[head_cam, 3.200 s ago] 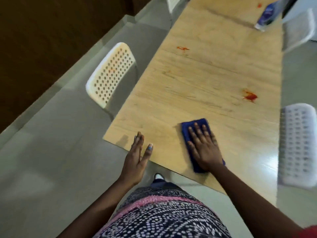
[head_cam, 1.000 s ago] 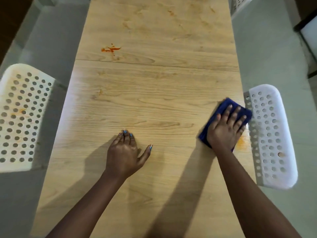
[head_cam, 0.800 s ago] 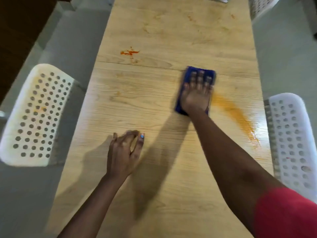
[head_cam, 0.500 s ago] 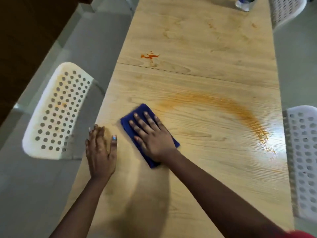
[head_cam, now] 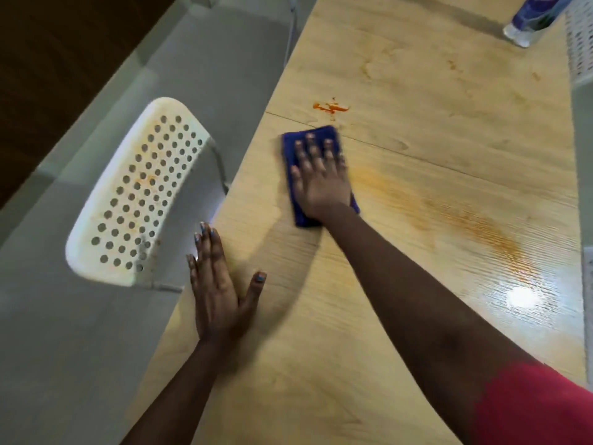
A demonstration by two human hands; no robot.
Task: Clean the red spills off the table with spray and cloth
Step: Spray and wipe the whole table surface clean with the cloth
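Observation:
My right hand [head_cam: 321, 179] presses flat, fingers straight, on a folded blue cloth [head_cam: 290, 155] lying on the light wooden table [head_cam: 417, 91]. A small red spill [head_cam: 330, 107] sits just beyond the cloth's far edge. An orange smear [head_cam: 475, 223] trails from the cloth toward the table's right side, where the surface shines wet. My left hand [head_cam: 218, 284] rests flat and open on the table near its left edge. A spray bottle [head_cam: 532, 14] stands at the far right, partly cut off by the frame.
A white perforated chair [head_cam: 138, 194] stands against the table's left edge, with grey floor [head_cam: 64, 348] around it. Another white perforated chair [head_cam: 580, 43] shows at the far right edge. Faint orange specks [head_cam: 455, 65] mark the far part of the table.
My right hand has slid the cloth away from me, up toward the small red spill. My left hand stayed flat near the left table edge. The view shifted slightly.

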